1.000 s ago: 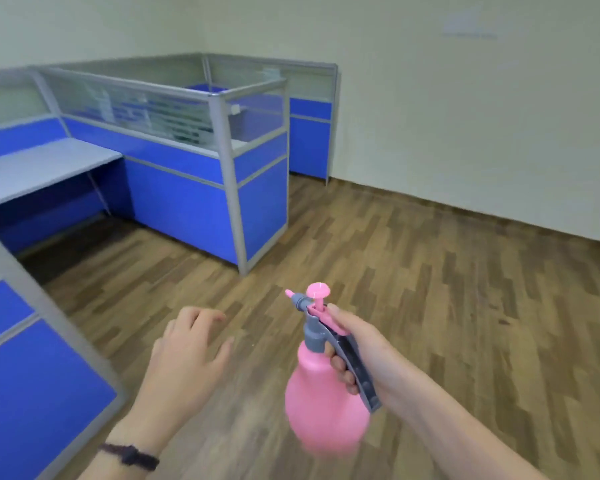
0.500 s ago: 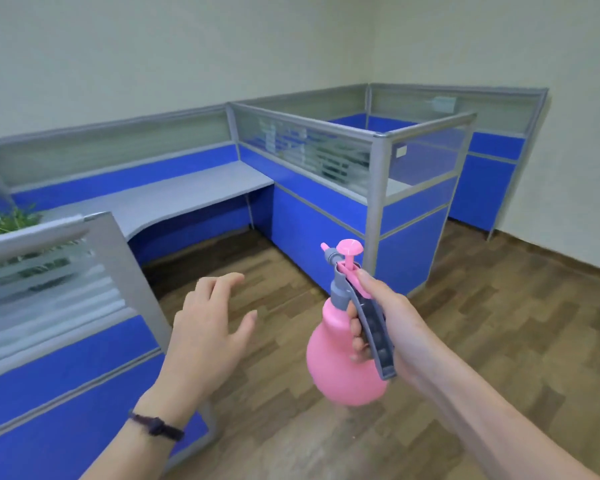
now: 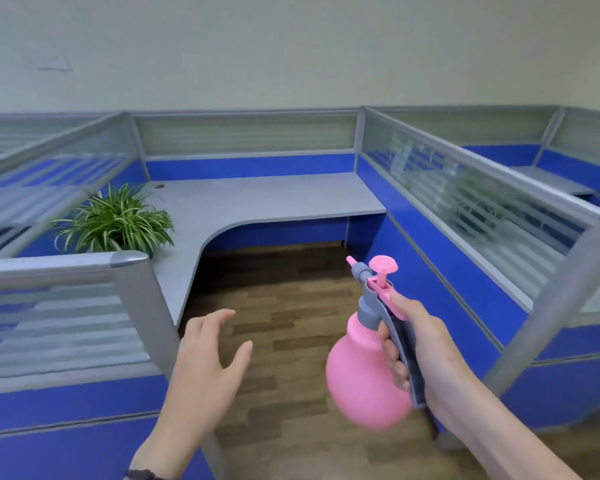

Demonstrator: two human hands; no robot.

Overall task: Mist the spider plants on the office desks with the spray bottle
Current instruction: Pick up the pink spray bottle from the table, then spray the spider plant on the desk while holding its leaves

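Observation:
A pink spray bottle (image 3: 364, 375) with a grey head and trigger handle is upright in front of me, and my right hand (image 3: 420, 348) grips its handle, thumb on top. Its nozzle points up and to the left. My left hand (image 3: 205, 368) floats open at lower centre, fingers spread, holding nothing. A green spider plant (image 3: 115, 221) with striped leaves stands on the left end of the grey L-shaped desk (image 3: 267, 199), well ahead and left of the bottle. The pot is hidden behind a partition rail.
Blue cubicle partitions with frosted glass tops enclose the desk: one at near left (image 3: 66, 327), one running along the right (image 3: 465, 216). Wood flooring (image 3: 291, 306) leads into the cubicle opening between them. Another grey desk (image 3: 551, 180) lies beyond the right partition.
My view has swung left, bringing the cubicle desk and the spider plant fully into sight. Both hands keep their pose, the right still gripping the bottle.

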